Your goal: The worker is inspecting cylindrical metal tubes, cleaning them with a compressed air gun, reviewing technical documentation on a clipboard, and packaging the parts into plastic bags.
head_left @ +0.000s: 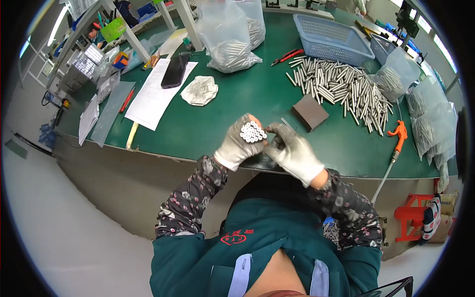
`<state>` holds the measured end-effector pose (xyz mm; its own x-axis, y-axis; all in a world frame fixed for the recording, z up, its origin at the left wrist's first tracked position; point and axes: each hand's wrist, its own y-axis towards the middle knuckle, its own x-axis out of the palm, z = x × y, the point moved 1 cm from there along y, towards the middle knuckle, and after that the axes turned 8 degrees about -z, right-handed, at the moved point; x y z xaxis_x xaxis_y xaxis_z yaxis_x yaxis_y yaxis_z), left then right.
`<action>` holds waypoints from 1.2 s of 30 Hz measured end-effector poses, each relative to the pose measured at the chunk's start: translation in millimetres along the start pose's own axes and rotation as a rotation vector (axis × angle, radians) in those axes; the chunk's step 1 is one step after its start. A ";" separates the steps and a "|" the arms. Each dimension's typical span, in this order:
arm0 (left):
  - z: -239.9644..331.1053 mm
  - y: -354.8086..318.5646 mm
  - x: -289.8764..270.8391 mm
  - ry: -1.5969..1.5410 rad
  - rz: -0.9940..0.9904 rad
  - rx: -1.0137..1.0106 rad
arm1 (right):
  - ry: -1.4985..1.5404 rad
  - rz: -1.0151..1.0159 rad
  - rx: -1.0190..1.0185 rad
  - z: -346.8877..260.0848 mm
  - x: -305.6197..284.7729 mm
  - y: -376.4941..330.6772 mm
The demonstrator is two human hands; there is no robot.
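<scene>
A tight bundle of short metal rods [253,132], ends facing up, sits clenched in a worker's gloved left hand [237,146], fingers wrapped round it, while the gloved right hand [295,153] closes in beside it, fingertips touching the bundle's edge above the near rim of a green workbench [222,123]. A loosened grip could, by the look of it, let rods slide out and drop over the table edge to the floor. Beyond the right hand lie a brown block [310,112] and a loose heap of rods [341,89]; farther off, a blue basket [331,32]. Beyond the left hand rest a crumpled cloth [200,90], papers under a black phone [175,71], and clear bags of rods [230,34].
</scene>
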<state>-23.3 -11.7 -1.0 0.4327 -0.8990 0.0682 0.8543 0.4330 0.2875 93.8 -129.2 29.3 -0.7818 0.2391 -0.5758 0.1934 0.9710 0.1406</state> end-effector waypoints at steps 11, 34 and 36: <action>-25.5 -8.4 -24.6 0.468 0.072 -0.072 | 0.180 0.058 0.109 27.3 47.7 19.3; -0.8 -10.2 -26.6 0.342 -0.013 -0.062 | 0.154 0.045 0.008 17.4 40.9 24.3; 1.4 -10.0 -25.9 0.304 -0.027 -0.065 | 0.151 0.046 -0.001 14.5 39.3 23.5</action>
<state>-43.4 7.2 -4.4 0.4674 -0.8535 -0.2303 0.8791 0.4212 0.2230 76.2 -97.0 -1.8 -0.8525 0.2805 -0.4412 0.2305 0.9591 0.1645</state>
